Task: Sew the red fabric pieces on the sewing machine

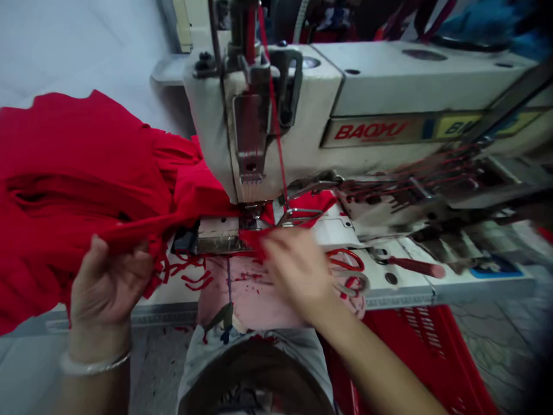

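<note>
A white sewing machine (pixel 268 127) stands across the middle, red threads running down its head. Red fabric (pixel 103 155) lies heaped at the left, and a strip of it stretches to the presser foot (pixel 252 214). My left hand (pixel 114 276), a white bangle on its wrist, is closed round a folded edge of this fabric, thumb and fingers on either side. Just in front of the presser foot, my right hand (pixel 298 265) is blurred by motion. Its fingers are pinched at a red fabric end (pixel 254 239).
Red-handled scissors (pixel 345 260) lie right of my right hand, beside a red-handled screwdriver (pixel 415 267). Red fabric scraps (pixel 196 281) are scattered along the table's front edge. A red plastic basket (pixel 425 346) stands below at the right.
</note>
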The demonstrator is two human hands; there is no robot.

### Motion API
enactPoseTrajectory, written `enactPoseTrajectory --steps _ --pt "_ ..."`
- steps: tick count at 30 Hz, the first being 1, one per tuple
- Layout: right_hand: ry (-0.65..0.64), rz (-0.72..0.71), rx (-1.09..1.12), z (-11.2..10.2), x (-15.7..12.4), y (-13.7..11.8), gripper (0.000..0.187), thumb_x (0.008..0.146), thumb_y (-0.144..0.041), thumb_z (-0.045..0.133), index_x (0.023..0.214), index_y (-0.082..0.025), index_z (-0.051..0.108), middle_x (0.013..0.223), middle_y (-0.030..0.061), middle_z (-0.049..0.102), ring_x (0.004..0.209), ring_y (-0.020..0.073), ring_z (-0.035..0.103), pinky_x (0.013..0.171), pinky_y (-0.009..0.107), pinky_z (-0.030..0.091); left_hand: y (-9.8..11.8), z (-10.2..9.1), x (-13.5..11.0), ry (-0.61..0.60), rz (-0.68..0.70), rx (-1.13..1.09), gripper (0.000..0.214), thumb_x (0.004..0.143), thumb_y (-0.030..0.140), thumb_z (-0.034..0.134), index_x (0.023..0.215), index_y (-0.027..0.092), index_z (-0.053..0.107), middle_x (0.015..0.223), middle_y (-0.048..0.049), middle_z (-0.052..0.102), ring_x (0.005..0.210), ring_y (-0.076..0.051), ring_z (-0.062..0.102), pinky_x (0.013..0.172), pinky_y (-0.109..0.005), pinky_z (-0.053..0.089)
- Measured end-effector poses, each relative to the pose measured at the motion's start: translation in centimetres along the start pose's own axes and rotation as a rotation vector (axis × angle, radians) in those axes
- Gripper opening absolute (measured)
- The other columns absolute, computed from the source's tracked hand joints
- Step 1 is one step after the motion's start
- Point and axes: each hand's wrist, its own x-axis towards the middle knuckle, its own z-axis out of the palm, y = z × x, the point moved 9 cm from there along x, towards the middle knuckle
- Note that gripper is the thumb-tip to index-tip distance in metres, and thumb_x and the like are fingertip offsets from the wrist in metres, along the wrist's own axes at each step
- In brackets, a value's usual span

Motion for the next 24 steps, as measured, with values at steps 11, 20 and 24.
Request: enactPoseTrajectory --steps 11,20,24 --pt "-0.327 -0.133 -0.159 3.2 -2.2 3.2 0.028 0.092 -0.019 0.058 0.118 -0.009 0.065 0.113 0.017 0.066 0.105 0.0267 0.056 0.084 0.044 0.048 -2.3 18.1 -6.8 -0.742 1.063 1.227 0.023 0.098 0.021 0.049 0.107 0.016 0.07 0.105 -0.0092 0.068 0.096 -0.018 0.063 0.083 -0.03 0.052" --pt "-0.099 0.18 0.106 3.6 -1.6 2.5 0.024 0.09 -0.007 0.052 0.112 -0.011 0.062 0.108 0.013 0.069 0.102 0.0217 0.06 0.091 0.039 0.051 -3.1 17.0 -8.9 -0.652 1.149 1.708 0.036 0.093 0.008 0.045 0.127 0.005 0.058 0.12 -0.0155 0.063 0.103 -0.027 0.059 0.083 -0.039 0.052" --pt "-0.166 0.111 0.012 4.5 -1.3 1.1 0.025 0.09 -0.011 0.053 0.113 -0.011 0.064 0.116 0.0128 0.068 0.107 0.0242 0.057 0.091 0.041 0.05 -3.4 17.0 -9.0 -0.653 1.167 1.667 0.037 0.094 0.008 0.043 0.128 0.004 0.057 0.123 -0.0165 0.062 0.105 -0.027 0.059 0.085 -0.039 0.052"
